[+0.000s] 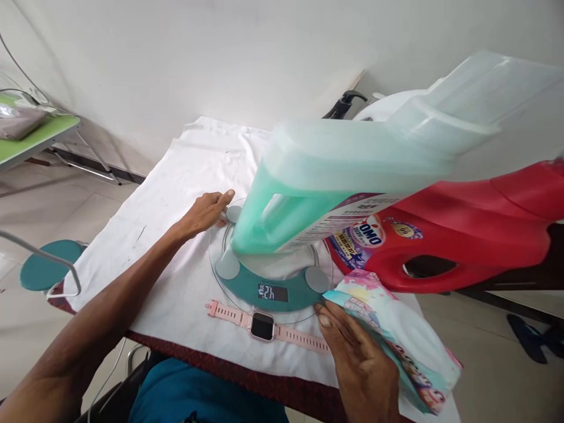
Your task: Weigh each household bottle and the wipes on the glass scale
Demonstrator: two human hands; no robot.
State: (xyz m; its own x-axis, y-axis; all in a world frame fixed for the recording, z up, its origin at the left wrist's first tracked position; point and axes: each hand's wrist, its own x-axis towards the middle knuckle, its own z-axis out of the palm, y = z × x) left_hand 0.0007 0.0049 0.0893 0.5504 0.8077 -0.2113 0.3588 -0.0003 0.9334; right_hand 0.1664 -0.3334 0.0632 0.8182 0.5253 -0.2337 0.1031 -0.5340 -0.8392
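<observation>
Setup: glass scale [247, 281] on the counter [229, 365], both hands at its rim. Left grip [212, 212] at the far left edge, thumb raised and apart from the fingers; whether it pinches the glass, cannot tell. Right grip [335, 323] at the near right edge, fingertips at the glass, thumb close to them; underside hidden, so pinch or mere contact cannot be told.

Obstructions: green bottle [326, 182] stands over the scale and masks much of its far half. Red bottle [480, 229] close to its right, partly behind it. Soft packet [400, 329] lies just beside the right grip. Pink watch [263, 326] laid out flat along the near rim. Black pump head [346, 104] and a white container [392, 104] at the back, largely covered by the bottles. Off to the left: teal stool [50, 264], green counter [64, 124] bearing a brown bag [22, 122].

Materials: scale clear and round, teal band, grey discs, lit display (digits unclear). Green bottle translucent, liquid below a paler upper part, moulded handle opening, clear cap; blurred. Red bottle opaque, glossy, OMO label. Packet crinkled film, pastel print. Watch strap perforated, face dark. White cloth [176, 288] creased, faintly marked; dark red edging beneath.
</observation>
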